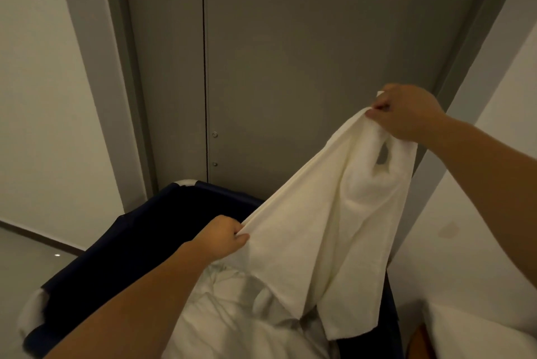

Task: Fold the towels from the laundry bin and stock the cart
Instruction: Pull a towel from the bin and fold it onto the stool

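Observation:
A white towel (319,236) hangs stretched between my two hands above the laundry bin. My left hand (225,238) grips its lower left edge in a fist. Higher up and to the right, my right hand (406,113) pinches the upper corner. The cloth sags in folds below the right hand and its bottom end dangles into the dark blue fabric laundry bin (122,242). More crumpled white linen (232,315) lies inside the bin, partly hidden by my left forearm.
A grey double door (290,53) stands straight ahead behind the bin. White walls flank it on both sides. At the lower right is a white padded surface (479,329). Grey floor shows at the lower left.

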